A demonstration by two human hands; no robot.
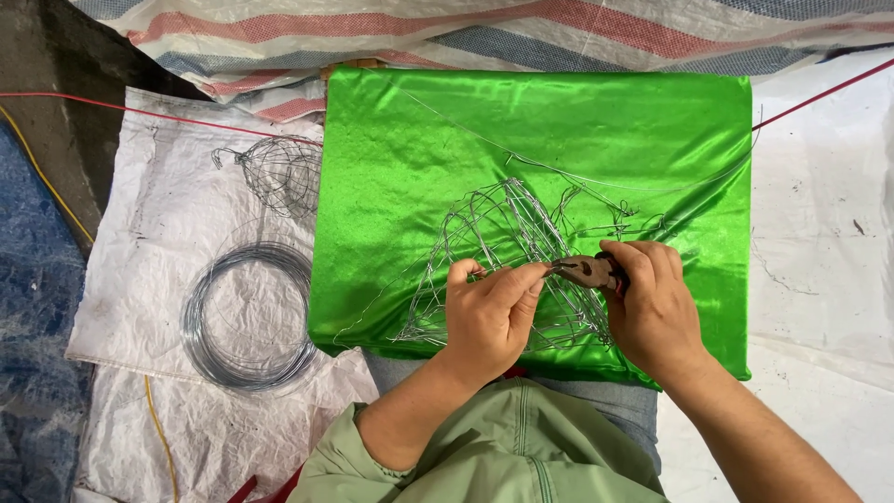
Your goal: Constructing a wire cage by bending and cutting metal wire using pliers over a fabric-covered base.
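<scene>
Wire-twisting step: left hand [491, 312] pinches a strand of the wire frame [507, 265] lying on the green cloth [559, 140]; right hand [652, 303] grips pliers [587, 271] at that strand. Next likely needs steady pinch, careful twist. Wire coil [250, 317] lies left.

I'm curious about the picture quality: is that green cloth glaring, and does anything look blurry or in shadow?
Head view: soft even daylight; the green cloth shows bright sheen in patches, no hard shadows. The hands, left and right, the pliers and the wire frame are sharp; fine wires thin out against the sheen.
</scene>
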